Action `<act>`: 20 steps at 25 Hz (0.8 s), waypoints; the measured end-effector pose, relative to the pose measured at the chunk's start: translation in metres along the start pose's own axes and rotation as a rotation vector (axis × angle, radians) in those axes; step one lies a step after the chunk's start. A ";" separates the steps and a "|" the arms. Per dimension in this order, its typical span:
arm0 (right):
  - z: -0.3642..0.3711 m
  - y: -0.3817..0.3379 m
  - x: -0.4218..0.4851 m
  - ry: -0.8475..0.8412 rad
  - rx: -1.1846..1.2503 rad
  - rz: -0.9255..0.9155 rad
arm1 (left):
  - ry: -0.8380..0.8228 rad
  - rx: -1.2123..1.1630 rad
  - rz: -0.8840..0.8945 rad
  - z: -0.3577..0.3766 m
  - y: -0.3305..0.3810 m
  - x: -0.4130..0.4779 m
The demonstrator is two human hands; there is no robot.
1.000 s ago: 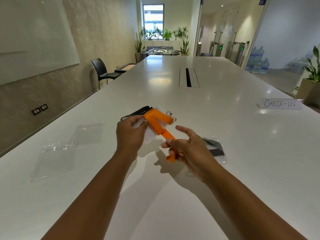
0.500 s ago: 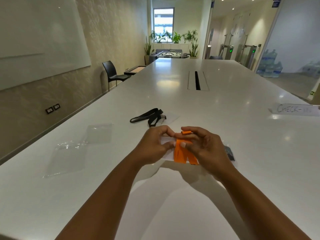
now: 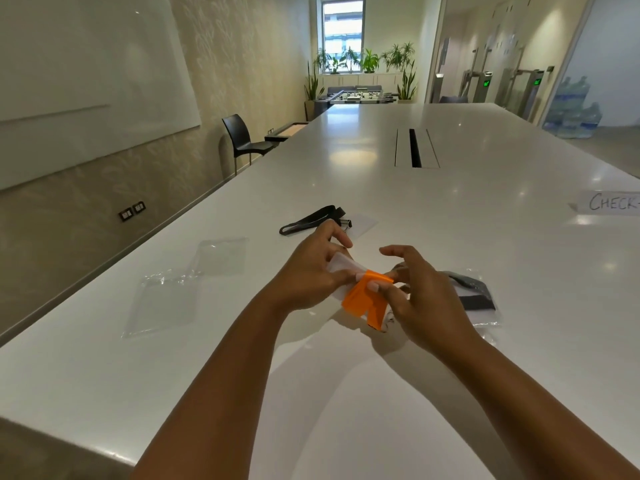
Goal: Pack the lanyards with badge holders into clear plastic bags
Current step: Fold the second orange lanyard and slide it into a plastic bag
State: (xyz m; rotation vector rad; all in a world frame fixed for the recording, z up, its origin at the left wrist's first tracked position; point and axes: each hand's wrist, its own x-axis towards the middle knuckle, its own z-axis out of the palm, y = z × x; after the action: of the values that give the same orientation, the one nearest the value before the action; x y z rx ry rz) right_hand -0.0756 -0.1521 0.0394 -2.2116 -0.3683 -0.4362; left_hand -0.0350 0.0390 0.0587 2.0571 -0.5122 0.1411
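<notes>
while both hands meet just above the white table (image 3: 346,393), the person holds a folded orange lanyard (image 3: 363,299) and its clear badge holder (image 3: 341,265) between them. the left hand (image 3: 308,277) is closed in a pinch on the badge holder, thumb and fingers pressing the film. the right hand (image 3: 420,299) has its thumb and lower fingers closed on the folded orange strap, while its index finger stands free and extended above.

the bundle's long axis runs diagonally, from the badge holder up and left down to the strap's folded ends, which point toward the person and slightly right. it lies between the two grips, touching both, so neither hand has to reach.

the empty clear plastic bags (image 3: 180,289) lie flat on the table well to the left, nearer the left hand; their mouths cannot be told. a grey lanyard already bagged (image 3: 474,294) rests just beyond the right hand, and a black lanyard (image 3: 311,218) with its own holder lies farther up the table. judging from this, the bundle must travel left to a bag.
</notes>
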 end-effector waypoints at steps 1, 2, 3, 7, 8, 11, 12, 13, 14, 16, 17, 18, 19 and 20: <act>0.000 0.000 0.001 0.003 -0.005 0.008 | -0.002 -0.017 -0.003 0.003 0.001 0.001; 0.000 0.000 0.001 -0.005 -0.009 0.017 | -0.019 -0.037 -0.006 0.002 0.002 0.001; 0.001 0.000 0.001 -0.019 -0.021 0.019 | -0.041 -0.050 -0.012 -0.001 0.001 0.000; 0.004 0.001 0.001 -0.023 -0.049 0.046 | 0.096 0.112 -0.155 -0.044 -0.032 -0.002; 0.003 0.002 0.002 -0.013 -0.035 0.064 | 0.228 0.262 -0.250 -0.054 -0.044 -0.003; 0.000 0.004 0.003 0.006 -0.021 0.099 | 0.534 0.684 -0.595 -0.063 -0.080 -0.011; 0.001 0.003 0.001 0.009 -0.026 0.095 | 0.585 0.710 -0.660 -0.062 -0.087 -0.013; 0.002 0.003 0.000 0.011 -0.032 0.086 | 0.612 0.719 -0.693 -0.060 -0.091 -0.014; 0.002 0.002 -0.001 0.012 -0.039 0.075 | 0.632 0.735 -0.697 -0.059 -0.095 -0.014; 0.003 0.001 -0.001 0.018 -0.047 0.060 | 0.676 0.744 -0.663 -0.059 -0.099 -0.011; 0.003 0.002 -0.001 0.019 -0.049 0.058 | 0.707 0.723 -0.642 -0.060 -0.099 -0.010; 0.003 0.002 -0.001 0.015 -0.054 0.062 | 0.745 0.688 -0.614 -0.061 -0.100 -0.010; 0.003 0.003 -0.001 0.010 -0.061 0.070 | 0.785 0.640 -0.586 -0.060 -0.101 -0.010; 0.002 0.003 -0.002 0.004 -0.067 0.076 | 0.817 0.578 -0.560 -0.060 -0.104 -0.012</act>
State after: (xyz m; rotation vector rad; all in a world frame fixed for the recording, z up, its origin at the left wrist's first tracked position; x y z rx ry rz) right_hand -0.0756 -0.1523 0.0357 -2.2807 -0.2704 -0.4173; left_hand 0.0038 0.1390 0.0035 2.3583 0.6747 0.8178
